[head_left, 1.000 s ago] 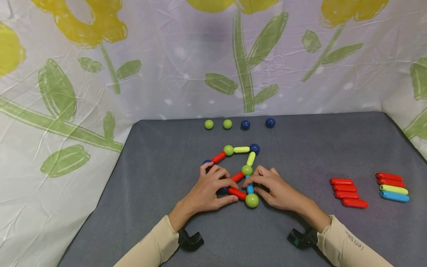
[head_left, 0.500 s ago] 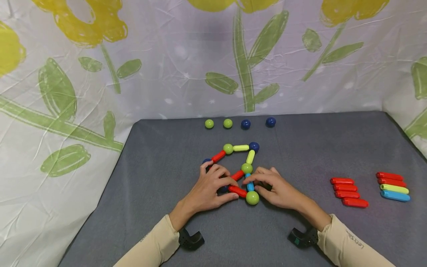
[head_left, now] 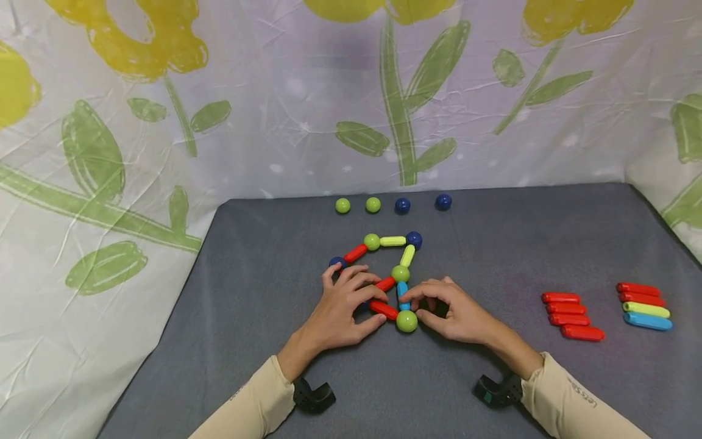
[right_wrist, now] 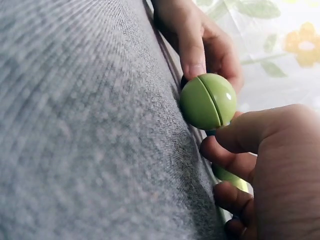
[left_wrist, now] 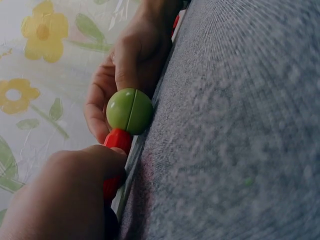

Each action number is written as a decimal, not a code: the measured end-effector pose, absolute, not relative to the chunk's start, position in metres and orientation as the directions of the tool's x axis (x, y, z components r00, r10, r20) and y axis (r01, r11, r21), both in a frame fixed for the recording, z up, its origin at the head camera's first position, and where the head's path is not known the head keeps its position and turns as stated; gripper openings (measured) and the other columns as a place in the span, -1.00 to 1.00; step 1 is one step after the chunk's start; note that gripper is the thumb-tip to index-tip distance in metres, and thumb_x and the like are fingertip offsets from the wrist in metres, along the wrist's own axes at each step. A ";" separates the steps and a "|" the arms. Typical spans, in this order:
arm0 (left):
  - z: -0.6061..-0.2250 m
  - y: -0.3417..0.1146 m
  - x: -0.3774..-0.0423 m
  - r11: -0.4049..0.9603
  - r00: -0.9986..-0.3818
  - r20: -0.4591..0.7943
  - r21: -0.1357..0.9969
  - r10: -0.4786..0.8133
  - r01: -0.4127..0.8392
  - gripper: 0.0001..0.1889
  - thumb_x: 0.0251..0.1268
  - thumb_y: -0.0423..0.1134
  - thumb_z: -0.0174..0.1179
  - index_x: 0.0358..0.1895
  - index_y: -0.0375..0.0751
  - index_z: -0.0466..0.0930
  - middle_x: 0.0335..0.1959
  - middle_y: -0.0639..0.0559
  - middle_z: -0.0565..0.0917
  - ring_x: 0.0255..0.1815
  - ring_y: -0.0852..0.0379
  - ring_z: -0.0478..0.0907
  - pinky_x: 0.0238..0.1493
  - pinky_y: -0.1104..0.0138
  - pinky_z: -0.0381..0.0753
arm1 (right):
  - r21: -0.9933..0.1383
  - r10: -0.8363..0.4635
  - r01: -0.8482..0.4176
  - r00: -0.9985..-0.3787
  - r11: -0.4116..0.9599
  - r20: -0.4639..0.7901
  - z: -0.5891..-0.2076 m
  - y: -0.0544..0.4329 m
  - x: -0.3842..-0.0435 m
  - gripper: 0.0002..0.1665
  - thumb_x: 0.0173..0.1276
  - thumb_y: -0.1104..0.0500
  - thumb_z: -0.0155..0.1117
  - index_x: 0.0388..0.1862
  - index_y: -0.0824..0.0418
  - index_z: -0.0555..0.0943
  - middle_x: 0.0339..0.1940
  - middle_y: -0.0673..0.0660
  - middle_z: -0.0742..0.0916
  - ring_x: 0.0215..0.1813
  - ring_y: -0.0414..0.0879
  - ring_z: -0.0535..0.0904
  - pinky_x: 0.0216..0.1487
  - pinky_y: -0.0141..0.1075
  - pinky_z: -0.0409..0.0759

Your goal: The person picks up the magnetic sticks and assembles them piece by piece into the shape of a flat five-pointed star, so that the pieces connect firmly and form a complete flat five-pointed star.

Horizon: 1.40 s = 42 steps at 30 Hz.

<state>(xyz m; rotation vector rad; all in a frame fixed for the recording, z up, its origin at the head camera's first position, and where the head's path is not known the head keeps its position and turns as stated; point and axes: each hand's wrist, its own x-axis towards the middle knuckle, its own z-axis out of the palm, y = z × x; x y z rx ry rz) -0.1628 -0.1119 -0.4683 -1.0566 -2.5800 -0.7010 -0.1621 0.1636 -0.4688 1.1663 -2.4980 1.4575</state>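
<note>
On the grey table lies a figure of magnetic building sticks and balls. My left hand [head_left: 348,305] pinches the lower red stick [head_left: 384,309] between thumb and fingers and covers part of the figure's left side. That stick meets a green ball [head_left: 407,321] at the near corner. My right hand [head_left: 457,308] pinches the short blue stick [head_left: 403,294] joining this ball to another green ball [head_left: 401,273]; the thumb lies beside the near ball. Farther back, yellow sticks [head_left: 392,241], a navy ball [head_left: 414,240], a green ball [head_left: 372,242] and a red stick [head_left: 356,253] continue the outline.
Two loose green balls [head_left: 373,205] and two navy balls [head_left: 403,206] stand in a row at the back. On the right lie a stack of red sticks [head_left: 568,319] and a mixed stack with a blue stick [head_left: 648,321]. A flowered curtain [head_left: 274,122] rises behind the table.
The near green ball, the blue stick and the lower red stick have shifted slightly left and away from me. Both hands keep their places on the figure.
</note>
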 end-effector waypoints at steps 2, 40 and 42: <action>-0.469 -0.112 -0.162 0.616 -0.701 0.411 0.340 0.582 0.711 -0.81 0.33 0.09 0.26 -0.06 0.24 0.69 0.20 0.13 0.63 0.47 -0.11 0.36 0.43 -0.33 -0.16 | -0.732 -0.588 -0.623 -0.711 0.275 0.384 -0.469 0.163 -0.162 -0.59 0.30 0.32 0.43 0.07 -0.05 0.71 -0.23 -0.16 0.75 -0.38 -0.23 0.44 -0.17 -0.28 0.23; -0.469 -0.114 -0.163 0.562 -0.722 0.361 0.457 0.591 0.689 -0.82 0.40 0.11 0.23 -0.07 0.22 0.67 0.35 0.13 0.58 0.60 -0.16 0.19 0.50 -0.19 -0.06 | -0.602 -0.511 -0.551 -0.820 0.578 0.260 -0.427 0.261 -0.193 -0.58 0.25 0.18 0.53 0.11 0.04 0.73 -0.05 -0.02 0.75 -0.20 -0.19 0.51 -0.16 -0.28 0.52; -0.469 -0.114 -0.163 0.561 -0.719 0.366 0.454 0.591 0.693 -0.82 0.39 0.10 0.24 -0.08 0.22 0.67 0.34 0.12 0.58 0.60 -0.17 0.20 0.50 -0.19 -0.05 | -0.595 -0.502 -0.540 -0.828 0.594 0.250 -0.426 0.264 -0.194 -0.56 0.25 0.16 0.53 0.13 0.04 0.72 -0.01 -0.01 0.75 -0.16 -0.17 0.52 -0.12 -0.27 0.52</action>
